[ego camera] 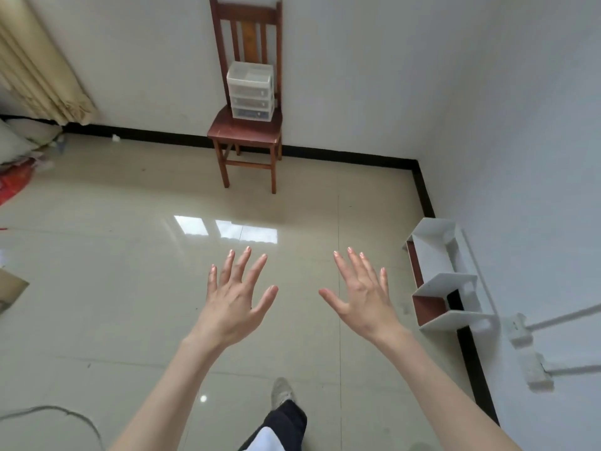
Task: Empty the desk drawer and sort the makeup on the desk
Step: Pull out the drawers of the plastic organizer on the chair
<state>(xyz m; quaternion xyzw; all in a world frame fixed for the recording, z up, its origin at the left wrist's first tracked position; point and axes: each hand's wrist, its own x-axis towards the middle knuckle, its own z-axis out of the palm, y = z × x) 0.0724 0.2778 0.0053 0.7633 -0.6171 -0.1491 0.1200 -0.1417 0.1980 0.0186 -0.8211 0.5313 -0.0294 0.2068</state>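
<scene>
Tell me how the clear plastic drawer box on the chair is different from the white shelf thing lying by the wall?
The clear plastic drawer box stands upright on the brown wooden chair; the white open-compartment shelf lies on the floor against the right wall. The drawer box has closed see-through drawers; the shelf has open compartments with reddish-brown insides. Both are small storage units.

both hands spread; drawer unit (250, 91) on chair (244, 129).

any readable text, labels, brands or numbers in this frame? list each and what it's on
None readable.
Clear drawer unit on the wooden chair: no label visible on its drawer fronts.
Red bag at the left edge: pale markings, too blurred to read.
White shelf unit by the right wall: plain.
Left hand and right hand: open, holding nothing, no writing.
</scene>
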